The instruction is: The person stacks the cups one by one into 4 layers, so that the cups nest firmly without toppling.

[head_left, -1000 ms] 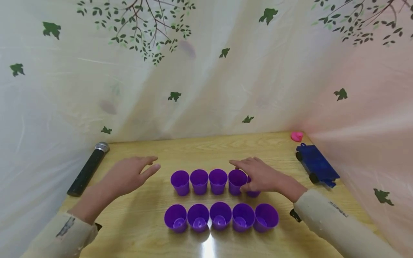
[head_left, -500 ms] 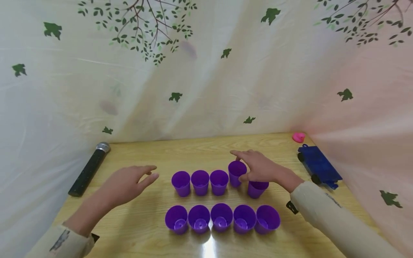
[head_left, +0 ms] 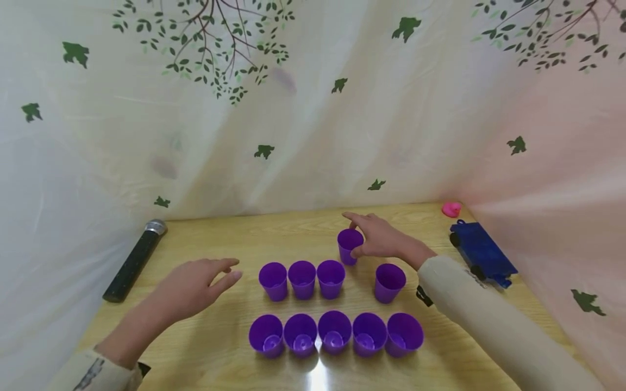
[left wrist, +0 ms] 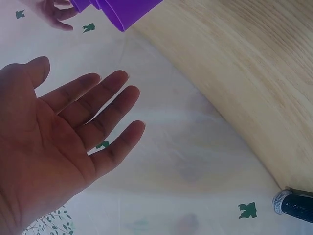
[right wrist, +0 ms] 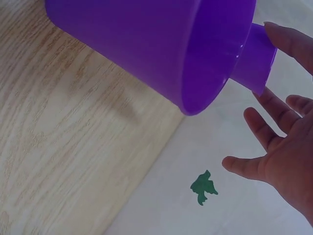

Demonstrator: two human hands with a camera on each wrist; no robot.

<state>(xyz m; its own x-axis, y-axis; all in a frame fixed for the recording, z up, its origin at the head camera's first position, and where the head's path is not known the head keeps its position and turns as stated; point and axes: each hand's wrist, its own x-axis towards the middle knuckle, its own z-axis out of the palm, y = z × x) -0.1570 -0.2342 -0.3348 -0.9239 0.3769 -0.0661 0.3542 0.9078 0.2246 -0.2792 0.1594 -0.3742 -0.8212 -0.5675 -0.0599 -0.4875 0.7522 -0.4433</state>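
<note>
My right hand (head_left: 381, 237) pinches a purple cup (head_left: 344, 252) between thumb and fingers, beyond the back row. In the right wrist view, that cup (right wrist: 254, 61) shows partly behind a nearer purple cup (right wrist: 127, 44); its remaining fingers are spread. Three purple cups (head_left: 302, 282) stand upright side by side to the left, and a single cup (head_left: 388, 285) stands apart on the right. A front row of several purple cups (head_left: 335, 334) lies closer to me. My left hand (head_left: 193, 285) hovers left of the cups, holding nothing; the left wrist view shows its palm (left wrist: 54, 142) with fingers extended.
A black microphone (head_left: 134, 263) lies at the table's left edge. On the right are a blue toy cart (head_left: 481, 250) with black wheels and a pink rubber duck (head_left: 451, 209). A leaf-patterned curtain (head_left: 313, 125) closes off the back and sides of the wooden table (head_left: 230, 233).
My right hand has taken the fourth cup out of the back row and carried it away from me and slightly left, leaving a gap. The left hand has dropped slightly lower in view.
</note>
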